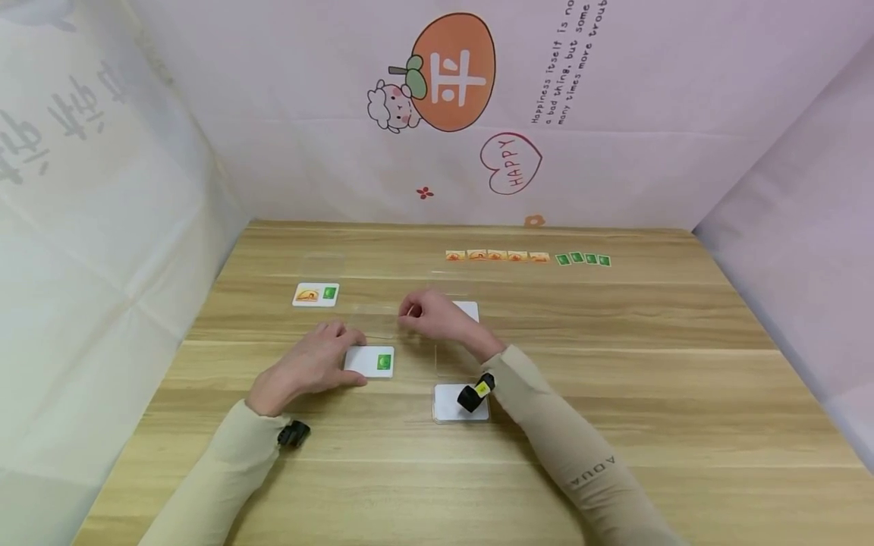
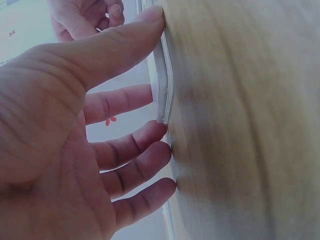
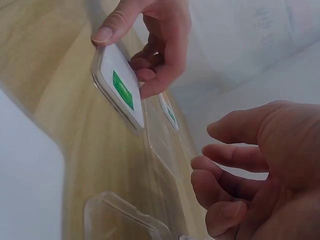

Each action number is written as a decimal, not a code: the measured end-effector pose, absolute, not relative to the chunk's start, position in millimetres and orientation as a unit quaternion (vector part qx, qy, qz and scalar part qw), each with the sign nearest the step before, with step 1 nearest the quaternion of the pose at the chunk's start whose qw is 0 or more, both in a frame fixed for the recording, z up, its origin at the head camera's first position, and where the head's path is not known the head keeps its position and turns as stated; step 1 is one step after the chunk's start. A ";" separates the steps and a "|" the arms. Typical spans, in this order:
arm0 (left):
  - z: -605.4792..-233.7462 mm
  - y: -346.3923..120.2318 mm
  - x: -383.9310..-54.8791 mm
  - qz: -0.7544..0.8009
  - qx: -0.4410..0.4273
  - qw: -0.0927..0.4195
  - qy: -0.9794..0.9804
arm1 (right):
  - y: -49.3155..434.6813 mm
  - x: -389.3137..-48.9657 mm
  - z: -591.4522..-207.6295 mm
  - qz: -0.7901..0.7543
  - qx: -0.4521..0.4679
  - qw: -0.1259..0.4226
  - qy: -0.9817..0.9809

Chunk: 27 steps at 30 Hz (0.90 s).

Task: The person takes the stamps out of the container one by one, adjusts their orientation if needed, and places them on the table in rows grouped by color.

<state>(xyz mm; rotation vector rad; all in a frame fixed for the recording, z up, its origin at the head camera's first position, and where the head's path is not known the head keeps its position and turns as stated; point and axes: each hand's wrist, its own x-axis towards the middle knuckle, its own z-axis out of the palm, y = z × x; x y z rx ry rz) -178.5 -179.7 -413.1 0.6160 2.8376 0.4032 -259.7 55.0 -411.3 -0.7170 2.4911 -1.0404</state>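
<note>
White card case [image 1: 359, 356] with a green sticker [image 1: 384, 362], held by its left end just left of the frame's centre.

The case, on the wooden table [image 1: 649, 394], looks light, stiff and smooth, likely to slide if pushed; its opposite long edges seem the best grip, leaving the face uncovered. The left hand [image 1: 315, 360] pinches it there between thumb and fingers. The right hand [image 1: 440, 315], at centre, is loosely curled with thumb and fingers apart, nothing visible in it; it hovers near a clear lid [image 1: 372, 322] just beyond the case, partly in the way. A two-sticker card [image 1: 316, 294] lies to the upper left; orange stickers [image 1: 497, 255] and green stickers [image 1: 584, 259] line the upper right. The right arm partly hides two blank cards [image 1: 447, 402].
</note>
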 end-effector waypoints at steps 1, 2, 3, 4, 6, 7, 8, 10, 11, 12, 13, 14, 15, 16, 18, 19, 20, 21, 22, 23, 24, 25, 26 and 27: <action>-413.1 -180.1 -178.5 0.137 0.208 0.106 0.963 | 53.6 -258.9 -411.7 -0.369 -0.253 0.175 0.877; -413.2 -180.5 -178.6 0.136 0.207 0.106 0.963 | 52.4 -258.0 -411.9 -0.370 -0.252 0.177 0.876; -413.2 -180.8 -178.7 0.134 0.207 0.106 0.963 | 51.3 -257.0 -412.0 -0.375 -0.253 0.181 0.873; -413.2 -181.2 -178.9 0.133 0.206 0.105 0.964 | 50.3 -256.2 -412.3 -0.379 -0.255 0.183 0.871; -413.2 -181.8 -179.2 0.131 0.207 0.104 0.964 | 48.1 -254.5 -412.6 -0.384 -0.262 0.186 0.866; -413.0 -182.0 -179.3 0.131 0.207 0.104 0.964 | 47.0 -253.7 -412.8 -0.384 -0.265 0.188 0.864; -413.0 -182.2 -179.4 0.129 0.208 0.103 0.964 | 46.2 -252.6 -412.6 -0.385 -0.268 0.190 0.862; -412.7 -182.6 -179.5 0.129 0.207 0.104 0.964 | 44.5 -250.6 -412.2 -0.382 -0.272 0.192 0.862; -412.5 -182.8 -179.5 0.129 0.207 0.105 0.964 | 43.6 -249.6 -412.0 -0.378 -0.273 0.193 0.863; -412.3 -182.8 -179.5 0.128 0.206 0.106 0.964 | 42.7 -248.5 -411.7 -0.376 -0.274 0.194 0.864; -412.0 -182.8 -179.5 0.128 0.205 0.106 0.964 | 42.0 -247.3 -411.4 -0.372 -0.270 0.197 0.866; -411.8 -182.8 -179.5 0.129 0.205 0.107 0.964 | 41.3 -246.1 -411.2 -0.370 -0.270 0.199 0.866; -411.6 -182.7 -179.5 0.129 0.204 0.108 0.964 | 40.5 -244.9 -411.2 -0.368 -0.269 0.200 0.867; -411.3 -182.5 -179.4 0.130 0.204 0.108 0.964 | 39.7 -243.7 -411.4 -0.366 -0.270 0.204 0.867; -411.3 -182.3 -179.3 0.131 0.204 0.108 0.964 | 38.5 -241.2 -412.2 -0.361 -0.271 0.210 0.867; -411.3 -182.1 -179.2 0.131 0.205 0.107 0.964 | 38.2 -240.1 -412.9 -0.359 -0.273 0.214 0.867; -411.5 -182.0 -179.1 0.131 0.205 0.106 0.964 | 37.7 -239.0 -413.4 -0.357 -0.274 0.218 0.866; -411.8 -181.9 -179.0 0.131 0.206 0.106 0.964 | 37.3 -237.9 -413.8 -0.356 -0.275 0.221 0.865; -412.0 -181.7 -179.0 0.132 0.207 0.105 0.964 | 37.0 -236.8 -414.2 -0.356 -0.276 0.224 0.864; -412.2 -181.6 -178.9 0.132 0.208 0.105 0.964 | 36.8 -235.8 -414.4 -0.355 -0.274 0.228 0.864; -412.5 -181.4 -178.9 0.132 0.208 0.105 0.963 | 36.5 -234.7 -414.5 -0.355 -0.273 0.231 0.864; -412.7 -181.1 -178.9 0.133 0.209 0.105 0.963 | 36.3 -233.8 -414.5 -0.352 -0.273 0.231 0.865; -412.9 -180.9 -179.0 0.133 0.210 0.104 0.963 | 35.9 -232.8 -414.2 -0.349 -0.272 0.231 0.867; -413.1 -180.7 -179.1 0.132 0.211 0.104 0.963 | 35.6 -231.9 -414.3 -0.345 -0.272 0.230 0.869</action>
